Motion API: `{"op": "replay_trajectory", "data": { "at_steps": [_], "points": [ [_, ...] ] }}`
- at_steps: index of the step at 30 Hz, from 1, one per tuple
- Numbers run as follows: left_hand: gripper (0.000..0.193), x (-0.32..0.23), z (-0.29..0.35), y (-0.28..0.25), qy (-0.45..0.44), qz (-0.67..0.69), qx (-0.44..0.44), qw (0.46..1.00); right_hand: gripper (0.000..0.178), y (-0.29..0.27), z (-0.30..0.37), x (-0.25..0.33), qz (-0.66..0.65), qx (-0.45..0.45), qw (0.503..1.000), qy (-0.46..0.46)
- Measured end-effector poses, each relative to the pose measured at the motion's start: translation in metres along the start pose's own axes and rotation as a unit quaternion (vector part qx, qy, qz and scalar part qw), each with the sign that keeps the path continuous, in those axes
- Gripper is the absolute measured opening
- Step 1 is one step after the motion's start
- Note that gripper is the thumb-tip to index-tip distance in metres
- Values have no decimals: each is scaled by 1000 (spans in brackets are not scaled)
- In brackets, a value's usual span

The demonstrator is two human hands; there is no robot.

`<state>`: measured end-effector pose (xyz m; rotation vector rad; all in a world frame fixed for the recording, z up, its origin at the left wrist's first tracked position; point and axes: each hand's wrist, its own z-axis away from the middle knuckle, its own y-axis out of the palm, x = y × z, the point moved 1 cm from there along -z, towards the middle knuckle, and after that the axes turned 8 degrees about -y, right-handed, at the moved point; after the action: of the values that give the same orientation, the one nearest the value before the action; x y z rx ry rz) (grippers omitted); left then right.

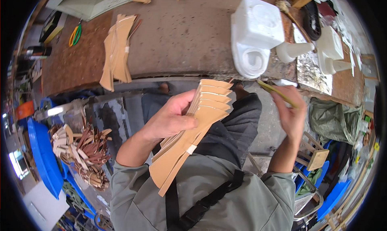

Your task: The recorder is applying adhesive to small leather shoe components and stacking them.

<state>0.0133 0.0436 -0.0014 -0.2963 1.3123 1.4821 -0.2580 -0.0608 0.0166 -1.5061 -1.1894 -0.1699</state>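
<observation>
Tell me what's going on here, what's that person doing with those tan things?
The person's left hand is holding a stack of tan pieces, spread out like a little fan above their lap. Their right hand grips a thin yellowish stick, its tip close to the front of a white plastic container. I can't tell if they touch. Another tan bundle lies on the brown bench.

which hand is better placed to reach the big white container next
Probably the right hand: it holds a yellowish stick whose tip is close to the big white container, while the left hand grips fanned tan pieces.
</observation>
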Motion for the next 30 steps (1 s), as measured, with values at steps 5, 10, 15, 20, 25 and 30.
{"op": "replay_trajectory", "data": {
  "at_steps": [5,10,15,20,25,30],
  "points": [
    [67,-7,9,22,-33,-6,8,999,11,-8,4,53,-283,-100,953,-41],
    [70,-9,20,35,19,-30,19,999,16,12,-11,82,-253,-4,961,-108],
    [70,-10,31,44,22,-39,19,999,12,5,-7,96,-318,6,937,-147],
    [62,-7,41,46,47,-25,50,997,12,-4,-2,98,-259,-49,950,-167],
    [62,-4,49,47,48,-3,37,998,16,-7,8,98,-227,-88,956,-167],
    [64,-3,56,56,78,5,2,997,13,-14,20,103,-296,-43,925,-233]
  ]
}}
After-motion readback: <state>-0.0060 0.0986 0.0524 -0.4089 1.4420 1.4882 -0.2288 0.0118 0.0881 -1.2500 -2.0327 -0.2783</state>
